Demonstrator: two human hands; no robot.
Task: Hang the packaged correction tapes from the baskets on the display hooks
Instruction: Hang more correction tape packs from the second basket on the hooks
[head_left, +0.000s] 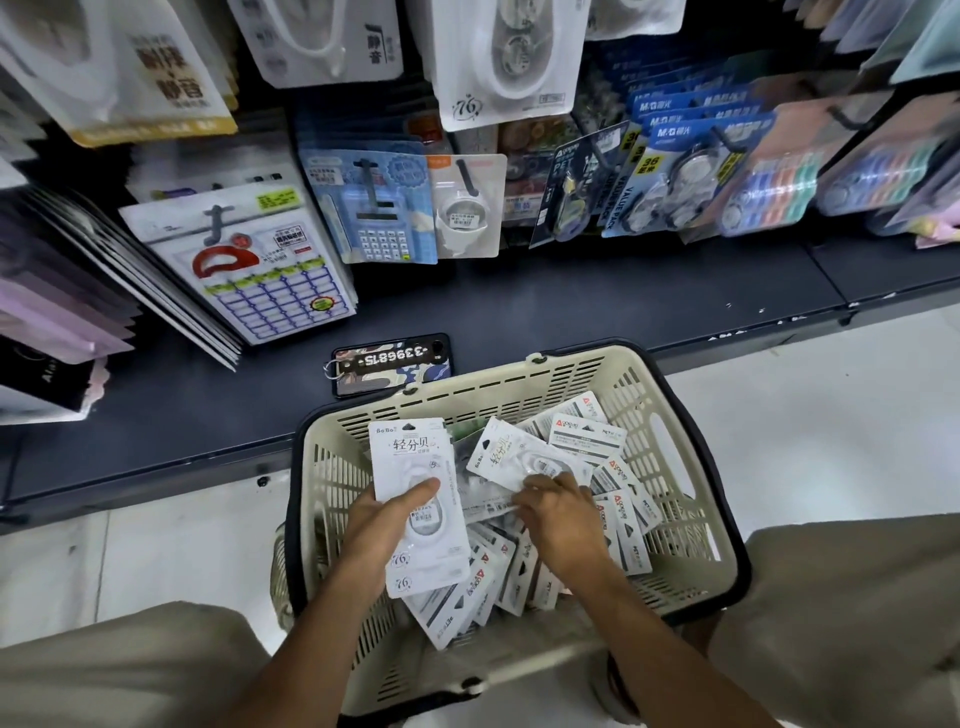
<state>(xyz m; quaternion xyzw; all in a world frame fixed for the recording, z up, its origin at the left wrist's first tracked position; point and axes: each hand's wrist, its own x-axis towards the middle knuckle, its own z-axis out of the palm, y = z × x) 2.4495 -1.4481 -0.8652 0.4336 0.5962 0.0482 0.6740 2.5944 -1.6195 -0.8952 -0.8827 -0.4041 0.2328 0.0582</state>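
Observation:
A cream plastic basket (691, 431) sits on the floor before me, full of several packaged correction tapes (587, 436). My left hand (384, 525) grips a small stack of white packs (410, 467) over the basket's left side, thumb across the front. My right hand (556, 514) reaches into the basket and pinches the lower edge of another white pack (519, 457) lying tilted on the pile. Display hooks (465, 176) on the shelving above carry hanging packs.
A phone (389, 366) with a number tag lies on the dark shelf base (623, 306) just behind the basket. Hanging goods include a calculator pack (376, 218), label sheets (260, 270) and blue tape packs (670, 171). My knees flank the basket on the white floor.

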